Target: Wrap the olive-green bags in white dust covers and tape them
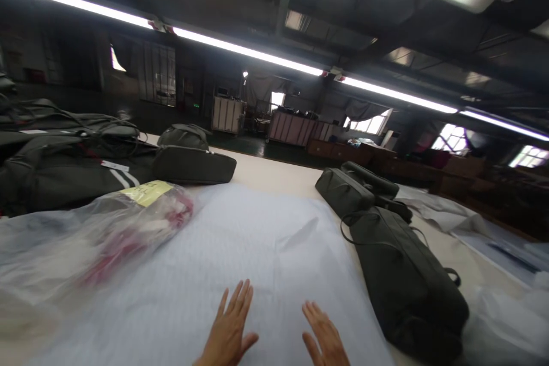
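White sheet: thin white plastic-looking sheet (240,251) spread flat on the table (274,174), directly under and ahead of my hands.
Left hand: my left hand (229,329) lies palm down on the sheet, fingers spread and pointing forward, pinching nothing.
Right hand: my right hand (323,337) also flat, palm down, fingers a little apart, near the left one but not touching it. Lower part cut off by the frame edge.
Crease: a small raised fold (302,234) in the sheet just ahead of the right hand.
Clear bag: see-through plastic bag (107,234) with red and white contents, left of the left hand, lying on the sheet's left part. Contents blurred, can't tell what they are.
Yellow label: yellow note (146,191) on the far end of that bag; writing unreadable.
Near bag: dark olive fabric bag (403,280) just right of the right hand, lying at the sheet's right edge.
Far bags: more olive bags (355,186) beyond it; one long one (193,166) ahead-left.
Pile: a dark bag pile (60,154) far left, well apart from both hands.
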